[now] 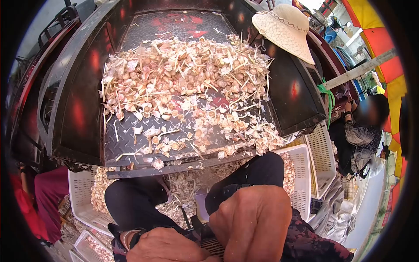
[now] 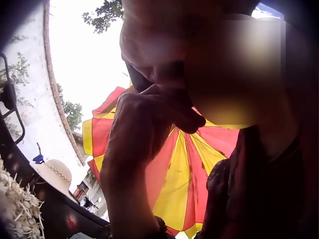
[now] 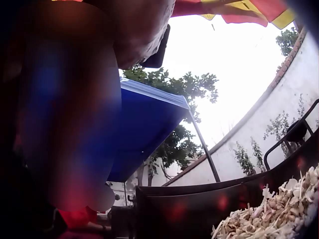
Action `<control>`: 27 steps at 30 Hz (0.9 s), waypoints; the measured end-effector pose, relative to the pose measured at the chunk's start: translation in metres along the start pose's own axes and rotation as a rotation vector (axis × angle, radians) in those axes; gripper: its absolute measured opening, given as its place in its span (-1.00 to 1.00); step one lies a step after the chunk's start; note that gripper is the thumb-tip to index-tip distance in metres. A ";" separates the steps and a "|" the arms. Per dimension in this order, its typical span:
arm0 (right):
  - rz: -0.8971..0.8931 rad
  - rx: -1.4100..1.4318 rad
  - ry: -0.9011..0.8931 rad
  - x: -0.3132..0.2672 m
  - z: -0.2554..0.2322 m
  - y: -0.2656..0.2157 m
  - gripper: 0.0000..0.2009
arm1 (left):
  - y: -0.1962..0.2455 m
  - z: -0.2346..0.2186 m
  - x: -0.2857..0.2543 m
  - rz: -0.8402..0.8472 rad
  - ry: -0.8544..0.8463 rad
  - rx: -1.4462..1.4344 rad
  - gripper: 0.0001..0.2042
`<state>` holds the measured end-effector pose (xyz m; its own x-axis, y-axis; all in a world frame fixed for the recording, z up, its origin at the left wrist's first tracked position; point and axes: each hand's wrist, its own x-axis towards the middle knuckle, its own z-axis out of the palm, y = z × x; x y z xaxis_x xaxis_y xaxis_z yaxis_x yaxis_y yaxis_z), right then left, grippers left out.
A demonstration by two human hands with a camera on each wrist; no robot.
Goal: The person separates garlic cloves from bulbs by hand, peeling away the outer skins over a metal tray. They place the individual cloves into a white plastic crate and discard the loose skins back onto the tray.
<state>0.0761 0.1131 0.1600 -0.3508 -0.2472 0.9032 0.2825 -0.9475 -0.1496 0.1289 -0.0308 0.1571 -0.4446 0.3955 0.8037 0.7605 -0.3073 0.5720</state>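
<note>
Since both hands sit close in at the near side, well short of the garlic heap (image 1: 183, 70), cleaning looks paused or between picks, my read only. Heap lies across the middle of the cart bed (image 1: 139, 30), loose scraps (image 1: 214, 126) spread toward its near edge. Left crate (image 1: 80, 192) and right crate (image 1: 301, 174) stand beside the knees (image 1: 131, 196), cloves (image 1: 100, 187) in both. Left hand (image 1: 166, 246) is low, fingers not visible; right hand (image 1: 257, 214) is beside it, bent, fingertips hidden. Hands near each other; how far open, touching or gripping anything, can't tell, wrist views too dark. Next move probably calls for reaching forward to the scraps and picking cloves out
</note>
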 end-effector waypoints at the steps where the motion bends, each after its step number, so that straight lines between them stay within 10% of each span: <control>1: -0.005 0.004 0.001 0.002 0.002 -0.002 -0.88 | -0.006 0.016 0.018 0.175 0.126 -0.020 -0.77; 5: 0.097 -0.056 0.009 -0.002 0.004 -0.014 -0.91 | -0.033 0.049 0.019 0.629 0.603 0.106 -0.76; 7: 0.200 -0.061 -0.095 -0.004 -0.006 -0.024 -0.89 | -0.009 0.021 0.011 0.317 0.173 -0.013 -0.77; 10: 0.305 -0.068 -0.246 -0.001 -0.003 -0.021 -0.84 | 0.011 0.002 0.012 0.087 -0.034 0.014 -0.79; 11: 0.110 -0.183 -0.026 -0.008 0.015 -0.008 -0.88 | 0.011 0.005 0.012 0.085 -0.035 0.019 -0.79; 12: -0.087 -0.290 0.194 -0.011 0.025 0.000 -0.86 | 0.011 0.011 0.012 0.098 0.023 0.095 -0.80; 16: -0.219 -0.709 0.075 0.006 0.015 -0.021 -0.85 | 0.014 0.008 0.012 0.000 0.111 0.262 -0.76; 19: 0.421 -1.121 0.098 -0.004 0.026 -0.056 -0.80 | 0.014 0.007 0.009 -0.189 0.154 0.325 -0.69; 23: 0.549 -0.922 0.526 -0.037 0.013 -0.063 -0.76 | -0.009 0.035 -0.002 -0.638 0.466 0.051 -0.74; 27: 0.597 -1.144 0.462 -0.057 0.011 -0.079 -0.81 | -0.031 0.057 0.003 -0.835 0.594 -0.139 -0.77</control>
<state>0.0831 0.2044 0.1250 -0.7635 -0.5042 0.4037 -0.3145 -0.2558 -0.9142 0.1314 0.0287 0.1324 -0.9962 0.0490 0.0723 0.0584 -0.2431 0.9682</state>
